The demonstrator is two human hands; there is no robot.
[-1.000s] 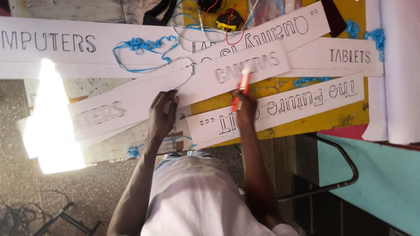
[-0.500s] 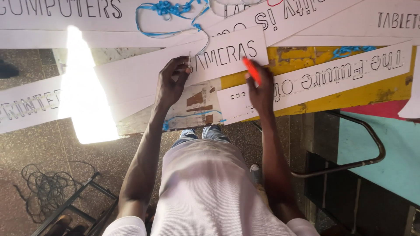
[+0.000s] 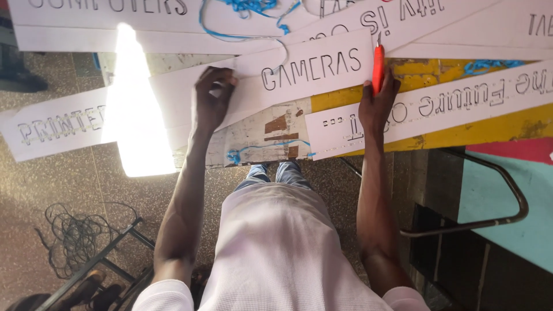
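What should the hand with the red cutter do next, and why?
Probably draw the red cutter down along the right edge of the white stencil strip. The right hand holds its blade tip at that strip's top right corner, and the left hand presses flat on the strip's other end, steadying it on the worn table.

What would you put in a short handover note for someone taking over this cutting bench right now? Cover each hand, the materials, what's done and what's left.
Left hand: flat on the white stencil strip, pinning it down.
Right hand: grip closed on the red craft knife, blade at the strip's right end.
Materials: this strip lies on the yellow worktable among other lettered strips; blue cord lies across the top.
Done: this strip's letters look cut out.
Left: probably the partly cut strip under the right hand.
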